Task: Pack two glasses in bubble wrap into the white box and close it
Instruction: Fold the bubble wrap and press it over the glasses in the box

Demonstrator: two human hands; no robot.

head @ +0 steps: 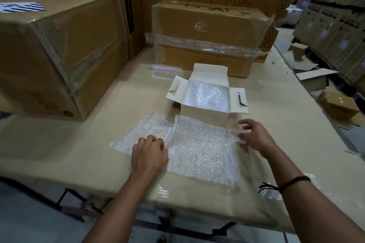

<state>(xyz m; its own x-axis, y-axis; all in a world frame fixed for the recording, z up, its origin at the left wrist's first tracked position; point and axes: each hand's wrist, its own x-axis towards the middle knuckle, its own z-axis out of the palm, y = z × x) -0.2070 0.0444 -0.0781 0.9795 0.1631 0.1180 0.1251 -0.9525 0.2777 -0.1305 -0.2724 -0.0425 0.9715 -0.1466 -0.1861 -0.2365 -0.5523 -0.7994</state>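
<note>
while the white box (205, 114) stands open beyond, i note my left hand (150, 153) pinching dimpled bubble wrap (201, 154), right hand (254, 136) blurred at its edge, grip unclear.

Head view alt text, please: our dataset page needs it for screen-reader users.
Two bare hands work a bubble wrap sheet flat on a tan table: the left hand grips a fold, the blurred right hand is at its right edge. Behind stands an open white box, bubble wrap inside, before large cardboard boxes.
</note>
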